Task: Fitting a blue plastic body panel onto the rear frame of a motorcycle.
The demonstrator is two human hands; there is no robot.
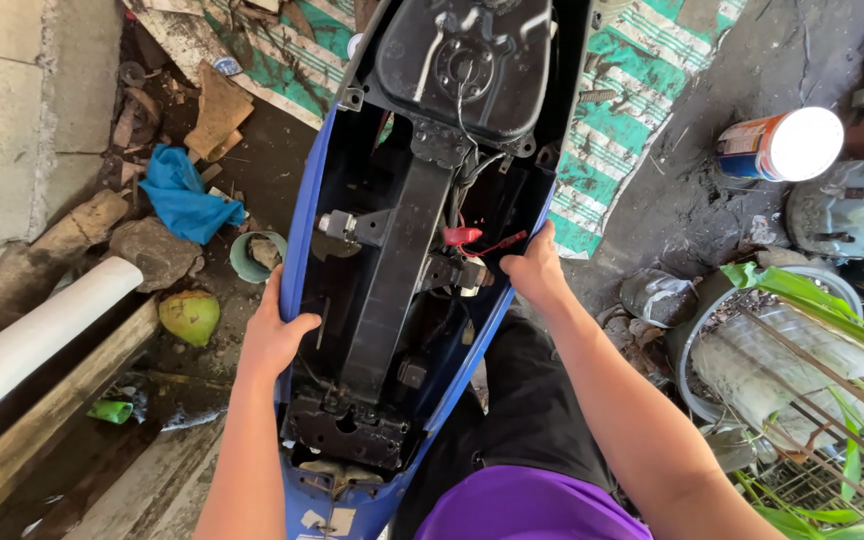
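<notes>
The blue scooter body (304, 190) lies lengthwise in front of you, its seat off so the whole underseat bay is open to view. The side panels are glossy blue and curve in toward a narrower tail near your waist. Inside, everything is black and dusty: a rounded fuel tank (464, 62) with a circular fitting on top sits at the far end, and a flat black frame beam (397, 275) runs from it down the middle toward you. Thin wires trail from the tank, and a red connector (462, 236) with a red lead lies just right of the beam. At the near end a black latch bracket (344, 432) crosses the bay.

Your left hand (272, 335) grips the left blue panel at its rim, thumb hooked inside, fingers wrapped over the outer face. Your right hand (535, 268) rests on the right rim, fingers curled down over the inner edge beside the red lead, closed on the panel.

Under the far end of the scooter lies a green and white striped mat (632, 90). To your left on the dirt ground are a blue cloth (180, 195), a green coconut (190, 316) and a white pipe (37, 335). To your right stand a tin can (780, 146) and a round pot (752, 360) with green leaves.
</notes>
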